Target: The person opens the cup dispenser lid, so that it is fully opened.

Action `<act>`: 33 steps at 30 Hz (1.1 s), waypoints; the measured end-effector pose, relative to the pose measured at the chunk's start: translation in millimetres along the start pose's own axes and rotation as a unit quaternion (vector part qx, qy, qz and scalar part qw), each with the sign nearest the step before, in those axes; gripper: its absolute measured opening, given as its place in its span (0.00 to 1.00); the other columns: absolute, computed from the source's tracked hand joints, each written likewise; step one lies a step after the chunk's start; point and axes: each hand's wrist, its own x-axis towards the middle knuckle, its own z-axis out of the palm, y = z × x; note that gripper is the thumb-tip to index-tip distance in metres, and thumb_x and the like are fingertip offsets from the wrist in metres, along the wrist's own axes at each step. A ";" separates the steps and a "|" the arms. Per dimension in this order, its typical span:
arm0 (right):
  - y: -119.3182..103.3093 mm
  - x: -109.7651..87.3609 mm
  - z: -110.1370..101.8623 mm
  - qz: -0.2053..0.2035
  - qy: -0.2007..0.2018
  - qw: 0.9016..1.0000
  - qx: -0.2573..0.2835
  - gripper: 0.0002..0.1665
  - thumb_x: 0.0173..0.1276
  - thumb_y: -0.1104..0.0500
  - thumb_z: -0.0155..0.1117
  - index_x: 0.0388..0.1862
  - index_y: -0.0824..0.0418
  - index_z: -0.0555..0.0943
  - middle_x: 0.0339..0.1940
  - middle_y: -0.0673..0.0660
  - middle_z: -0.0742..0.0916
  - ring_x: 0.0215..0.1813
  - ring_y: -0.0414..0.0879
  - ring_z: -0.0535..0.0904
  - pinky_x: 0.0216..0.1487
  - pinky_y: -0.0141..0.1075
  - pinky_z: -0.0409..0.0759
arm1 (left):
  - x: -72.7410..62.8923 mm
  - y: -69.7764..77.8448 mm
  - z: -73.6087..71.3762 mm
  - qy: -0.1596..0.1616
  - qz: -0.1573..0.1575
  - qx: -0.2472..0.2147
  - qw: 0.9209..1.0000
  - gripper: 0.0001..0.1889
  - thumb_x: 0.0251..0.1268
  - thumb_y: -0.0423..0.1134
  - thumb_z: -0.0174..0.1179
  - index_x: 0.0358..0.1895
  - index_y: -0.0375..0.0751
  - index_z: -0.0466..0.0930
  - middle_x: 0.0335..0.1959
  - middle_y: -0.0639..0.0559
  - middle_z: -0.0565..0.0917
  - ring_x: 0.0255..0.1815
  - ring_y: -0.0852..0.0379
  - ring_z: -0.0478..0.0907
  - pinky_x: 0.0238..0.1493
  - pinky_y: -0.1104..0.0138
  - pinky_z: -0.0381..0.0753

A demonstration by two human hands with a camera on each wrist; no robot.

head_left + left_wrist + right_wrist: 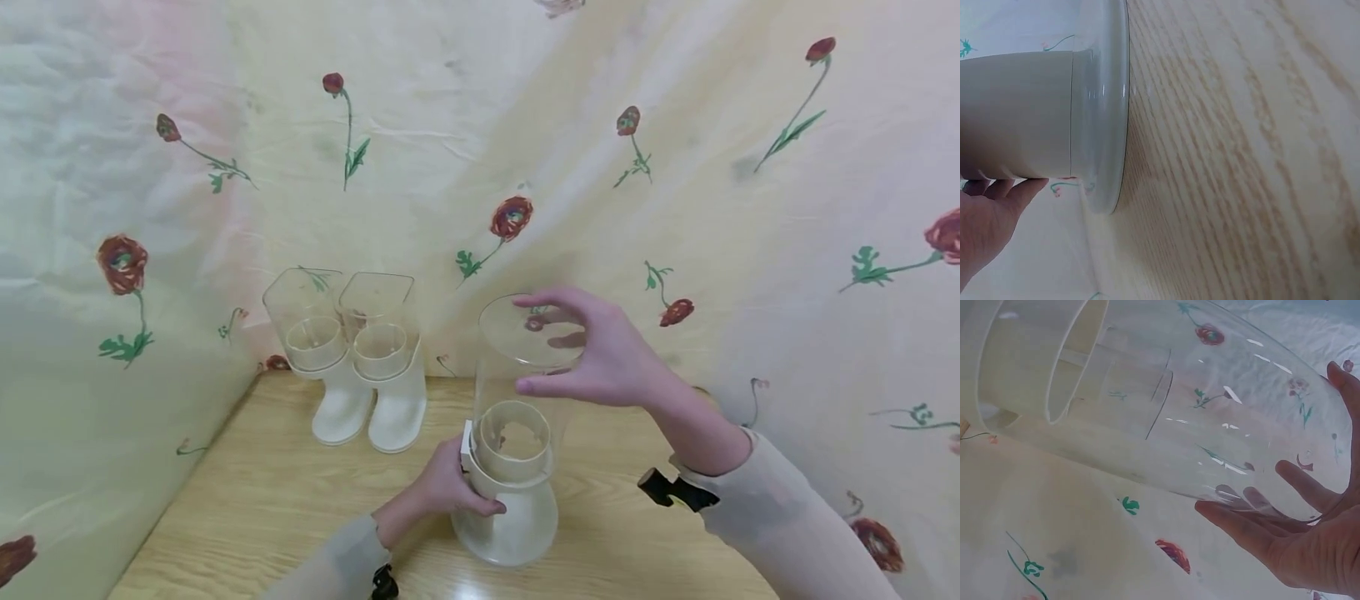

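While gripping the stand with the left hand, perhaps for steadiness, spanning the tube above it with the right hand, spread wide, without clear contact.

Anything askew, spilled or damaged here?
Nothing stands out. The held clear container sits in its white stand, whose base is flat on the table. Behind it, two similar units stand upright side by side. No spill or crack shows; hairline damage would be too fine to tell.
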 end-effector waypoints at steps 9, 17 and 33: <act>-6.1 9.2 5.5 -0.001 -0.010 1.000 -0.004 0.48 0.46 0.55 0.92 0.68 0.51 0.81 0.68 0.49 0.85 0.61 0.49 0.86 0.58 0.50 0.91 | 0.7 1.5 -2.9 0.000 -0.019 -0.006 1.000 0.45 0.35 0.36 0.89 0.65 0.51 0.79 0.57 0.54 0.90 0.58 0.61 0.85 0.70 0.67 0.80; -2.4 3.9 -0.3 0.026 -0.009 0.999 0.019 0.50 0.47 0.56 0.92 0.71 0.47 0.79 0.71 0.47 0.82 0.64 0.50 0.85 0.60 0.52 0.91 | 1.5 -1.5 -2.5 -0.008 -0.014 -0.023 1.000 0.47 0.37 0.35 0.88 0.68 0.49 0.77 0.60 0.47 0.89 0.61 0.59 0.85 0.73 0.66 0.78; -0.8 1.1 -4.5 0.025 -0.003 1.000 0.018 0.50 0.48 0.59 0.91 0.71 0.51 0.79 0.71 0.50 0.83 0.63 0.50 0.85 0.60 0.56 0.90 | 2.3 -0.8 -1.9 -0.014 -0.002 -0.025 1.000 0.48 0.38 0.35 0.88 0.70 0.46 0.76 0.60 0.49 0.89 0.61 0.59 0.85 0.73 0.65 0.79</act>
